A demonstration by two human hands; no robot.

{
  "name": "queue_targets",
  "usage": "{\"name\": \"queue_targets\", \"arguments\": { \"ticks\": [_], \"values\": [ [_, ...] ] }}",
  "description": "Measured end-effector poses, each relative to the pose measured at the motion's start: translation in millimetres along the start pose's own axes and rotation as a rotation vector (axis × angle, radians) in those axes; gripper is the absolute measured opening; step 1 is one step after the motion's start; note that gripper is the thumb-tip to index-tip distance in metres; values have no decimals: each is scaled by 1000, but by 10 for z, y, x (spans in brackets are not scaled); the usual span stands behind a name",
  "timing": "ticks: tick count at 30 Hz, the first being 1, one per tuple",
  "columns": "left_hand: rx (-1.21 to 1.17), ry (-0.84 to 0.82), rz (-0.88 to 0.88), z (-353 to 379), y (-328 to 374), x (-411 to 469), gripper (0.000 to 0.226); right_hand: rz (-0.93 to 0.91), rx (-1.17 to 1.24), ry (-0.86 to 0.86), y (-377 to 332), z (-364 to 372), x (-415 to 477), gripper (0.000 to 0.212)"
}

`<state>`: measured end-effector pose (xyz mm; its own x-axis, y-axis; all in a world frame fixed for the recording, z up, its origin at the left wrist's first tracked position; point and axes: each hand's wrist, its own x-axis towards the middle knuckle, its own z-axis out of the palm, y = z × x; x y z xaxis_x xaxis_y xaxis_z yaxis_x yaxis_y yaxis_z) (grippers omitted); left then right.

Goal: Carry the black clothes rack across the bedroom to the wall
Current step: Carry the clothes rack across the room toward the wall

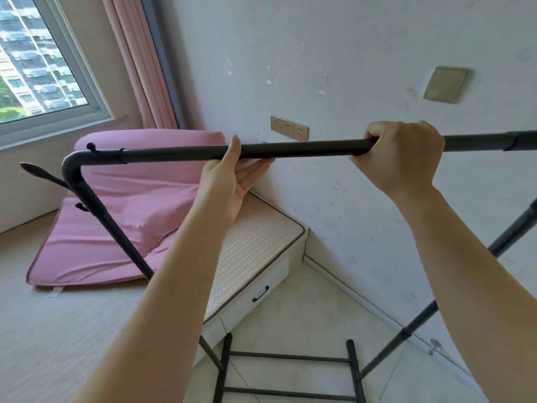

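Note:
The black clothes rack's top bar [305,149] runs across the middle of the view, close to the white wall [377,48]. My right hand [401,158] is closed around the bar from above. My left hand [232,178] is under the bar with its palm open; one digit crosses in front of the bar and the fingers are spread below it. The rack's left post [107,225] slants down over the bed, and the right post [406,330] drops toward the floor. Its base rails [287,357] lie on the tiled floor below my arms.
A low bed platform [255,251] with a drawer [260,295] fills the corner, with a folded pink mattress [125,210] on it. Behind it are a window [35,59] and a pink curtain [139,68]. Wall sockets [289,128] and a door stop [434,346] sit along the wall.

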<state>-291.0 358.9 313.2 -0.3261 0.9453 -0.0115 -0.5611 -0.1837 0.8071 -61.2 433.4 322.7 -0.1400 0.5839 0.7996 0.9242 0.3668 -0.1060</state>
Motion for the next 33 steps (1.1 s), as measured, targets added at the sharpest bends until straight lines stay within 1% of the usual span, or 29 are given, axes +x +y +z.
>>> {"name": "queue_targets", "arguments": {
  "ticks": [8,13,18,27,33],
  "values": [
    [-2,-128,-77,178,-175,427,23,85,-116,24,237,17,28,30],
    [-2,-207,-122,339,-289,611,26,139,-192,44,405,16,35,26],
    [2,-234,-174,520,-394,763,28,172,-249,57,542,12,45,31],
    [-4,-294,-206,813,-586,1145,30,206,-287,59,786,118,181,32],
    [-1,-316,-207,1071,-740,1351,19,242,-299,56,1025,173,291,32]
  ]
}}
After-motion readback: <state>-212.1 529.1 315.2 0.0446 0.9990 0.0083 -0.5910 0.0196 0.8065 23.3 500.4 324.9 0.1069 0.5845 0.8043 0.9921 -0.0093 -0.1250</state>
